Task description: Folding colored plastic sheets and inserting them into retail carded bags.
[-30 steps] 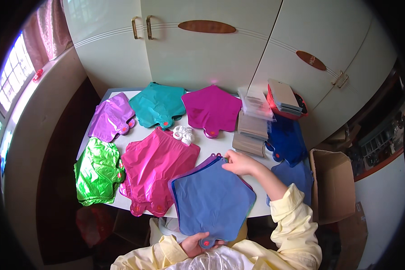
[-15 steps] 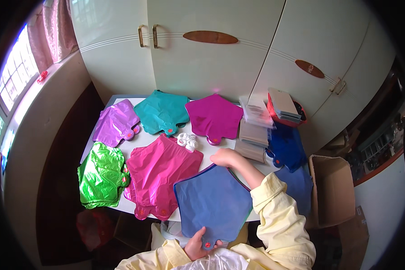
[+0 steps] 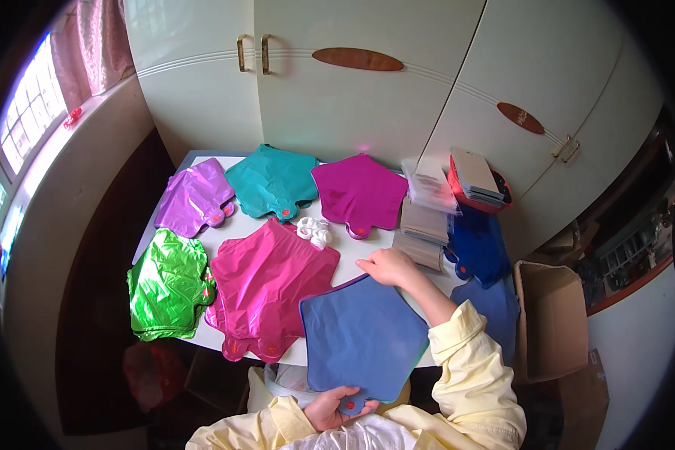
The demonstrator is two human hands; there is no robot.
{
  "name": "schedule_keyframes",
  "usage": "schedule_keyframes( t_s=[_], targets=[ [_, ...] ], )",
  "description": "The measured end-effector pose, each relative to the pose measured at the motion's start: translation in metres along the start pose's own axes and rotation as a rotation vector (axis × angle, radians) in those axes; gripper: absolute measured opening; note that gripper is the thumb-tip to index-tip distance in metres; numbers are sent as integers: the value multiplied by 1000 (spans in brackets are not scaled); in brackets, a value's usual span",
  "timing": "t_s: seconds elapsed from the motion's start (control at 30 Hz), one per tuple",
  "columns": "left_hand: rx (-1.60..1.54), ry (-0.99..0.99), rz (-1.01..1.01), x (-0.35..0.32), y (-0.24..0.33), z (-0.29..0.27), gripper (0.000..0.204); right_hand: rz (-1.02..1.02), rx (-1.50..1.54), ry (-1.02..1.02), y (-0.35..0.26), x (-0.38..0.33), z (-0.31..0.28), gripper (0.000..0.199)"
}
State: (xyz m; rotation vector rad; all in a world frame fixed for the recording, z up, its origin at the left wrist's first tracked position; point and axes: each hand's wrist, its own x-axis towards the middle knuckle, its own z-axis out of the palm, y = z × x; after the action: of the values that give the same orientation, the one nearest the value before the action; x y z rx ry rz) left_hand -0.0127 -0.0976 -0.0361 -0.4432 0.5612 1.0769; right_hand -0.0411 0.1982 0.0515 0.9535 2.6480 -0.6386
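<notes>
the blue star-shaped foil sheet (image 3: 364, 334) spans the near edge of the desk (image 3: 352, 259); the fingers of the left hand (image 3: 327, 410) clasp its tab (image 3: 349, 406) at the sheet's six o'clock; the right hand (image 3: 390, 268) sits at its twelve-o'clock corner, and i cannot tell whether those fingers pinch it or are loose; a pink foil (image 3: 271, 289) lies at its ten o'clock.

Bare tabletop (image 3: 356, 251) between pink foils (image 3: 276, 289) and right hand (image 3: 391, 267), card packs (image 3: 421, 223) beyond.
</notes>
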Motion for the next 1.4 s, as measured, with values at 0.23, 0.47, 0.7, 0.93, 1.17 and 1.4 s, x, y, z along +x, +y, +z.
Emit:
schedule_keyframes(
  t_s=[0.23,0.47,0.7,0.93,1.17,1.4],
  targets=[
    [134,-151,-53,2,-2,-4,44,-9,-28,-17,27,-1,11,41],
    [46,-137,-12,2,-1,3,47,56,79,102,27,0,14,38],
    [149,-234,-68,10,-8,-18,41,22,71,147,32,1,17,38],
    [188,-204,-70,1,-8,-3,47,62,-182,160,42,-1,30,40],
    [118,-200,-41,4,-5,-3,48,202,434,9,20,-9,11,45],
    [-48,-32,69,-6,-4,18,45,-52,317,73,32,-1,23,43]
  ],
)
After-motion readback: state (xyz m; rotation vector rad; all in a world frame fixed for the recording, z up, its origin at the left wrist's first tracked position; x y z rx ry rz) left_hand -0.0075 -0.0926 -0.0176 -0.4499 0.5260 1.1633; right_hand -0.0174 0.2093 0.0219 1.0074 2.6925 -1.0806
